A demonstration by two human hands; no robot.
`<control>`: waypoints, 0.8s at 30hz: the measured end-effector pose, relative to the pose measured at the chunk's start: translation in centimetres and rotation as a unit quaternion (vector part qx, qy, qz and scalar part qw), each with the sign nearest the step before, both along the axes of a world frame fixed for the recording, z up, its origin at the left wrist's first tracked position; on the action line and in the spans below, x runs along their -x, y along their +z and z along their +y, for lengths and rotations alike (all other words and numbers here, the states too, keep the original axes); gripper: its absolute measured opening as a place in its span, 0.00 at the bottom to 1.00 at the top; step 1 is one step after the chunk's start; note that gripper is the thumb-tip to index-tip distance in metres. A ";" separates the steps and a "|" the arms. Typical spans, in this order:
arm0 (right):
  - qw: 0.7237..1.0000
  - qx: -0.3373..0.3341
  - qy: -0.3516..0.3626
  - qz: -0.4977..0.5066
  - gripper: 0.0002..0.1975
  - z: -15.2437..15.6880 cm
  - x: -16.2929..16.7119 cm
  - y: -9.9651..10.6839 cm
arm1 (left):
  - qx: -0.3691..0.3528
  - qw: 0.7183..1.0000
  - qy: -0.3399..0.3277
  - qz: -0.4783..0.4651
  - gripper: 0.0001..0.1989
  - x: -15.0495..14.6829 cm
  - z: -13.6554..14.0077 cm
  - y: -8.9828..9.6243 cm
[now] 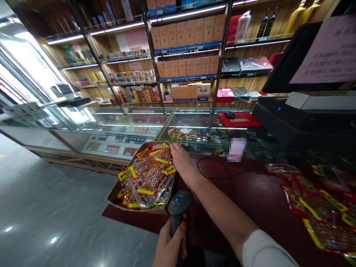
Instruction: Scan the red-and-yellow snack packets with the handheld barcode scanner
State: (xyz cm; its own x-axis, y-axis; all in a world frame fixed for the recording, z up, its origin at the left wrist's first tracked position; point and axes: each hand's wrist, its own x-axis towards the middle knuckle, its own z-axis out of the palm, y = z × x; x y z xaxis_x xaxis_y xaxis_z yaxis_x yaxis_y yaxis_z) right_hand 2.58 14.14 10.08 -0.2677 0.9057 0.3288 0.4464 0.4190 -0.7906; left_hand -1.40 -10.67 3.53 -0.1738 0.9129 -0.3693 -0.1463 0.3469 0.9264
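My left hand (172, 239) is closed around the handle of a dark barcode scanner (179, 204), which shows a small blue light. The scanner is upright in front of the near right corner of an open cardboard box (113, 200). Snack packets (151, 180), red and yellow with clear windows, fill the box in a loose heap. From the right, my right arm reaches across to the box. My right hand (182, 160) grips the box at its far right rim, with most of its fingers hidden behind the rim.
More snack packets (322, 205) lie on the dark red counter (258, 193) at right. A black cable (214, 178) loops behind my arm. Glass display cases (130, 118) stand beyond. A red mouse pad (239, 119) and a monitor (294, 55) are at back right.
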 end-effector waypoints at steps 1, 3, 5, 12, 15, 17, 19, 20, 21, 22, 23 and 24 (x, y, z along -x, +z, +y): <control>0.999 0.007 0.009 -0.030 0.17 0.2 0.8 -0.2 | -0.001 1.000 0.005 -0.001 0.33 0.1 0.0 -0.1; 0.996 0.026 0.021 -0.079 0.17 0.9 2.0 -0.6 | -0.002 1.000 0.015 -0.001 0.33 0.0 0.0 -0.3; 0.993 0.041 0.026 -0.109 0.18 1.6 2.8 -0.7 | 0.002 1.000 0.014 -0.002 0.33 -0.2 0.1 -0.2; 0.992 -0.017 -0.012 -0.121 0.18 -0.7 -3.7 -0.5 | 0.027 0.999 -0.028 0.010 0.38 -0.4 0.7 -0.1; 0.982 -0.018 -0.111 -0.155 0.15 -3.9 -12.3 -2.8 | 0.027 0.998 -0.058 0.025 0.37 -0.6 1.4 -0.5; 0.956 0.001 -0.225 -0.189 0.18 -6.4 -19.5 -4.6 | 0.029 0.996 -0.076 0.032 0.38 -1.1 1.8 -0.7; 0.909 0.023 -0.353 -0.220 0.23 -8.7 -26.6 -6.2 | 0.034 0.995 -0.091 0.036 0.38 -2.0 2.1 -0.6; 0.882 0.032 -0.408 -0.232 0.25 -9.8 -29.8 -6.9 | 0.036 0.994 -0.099 0.037 0.38 -2.6 2.3 -0.4; 0.855 0.040 -0.458 -0.240 0.28 -10.9 -32.6 -7.4 | 0.036 0.993 -0.107 0.038 0.38 -3.1 2.5 -0.2; 0.832 0.045 -0.495 -0.247 0.30 -11.8 -34.9 -7.9 | 0.034 0.992 -0.116 0.038 0.38 -3.7 2.7 0.1; 0.815 0.050 -0.518 -0.253 0.32 -12.7 -36.8 -8.3 | 0.030 0.991 -0.125 0.037 0.38 -4.2 2.8 0.3; 0.805 0.055 -0.531 -0.258 0.32 -13.4 -38.2 -8.7 | 0.025 0.990 -0.133 0.037 0.37 -4.7 2.9 0.6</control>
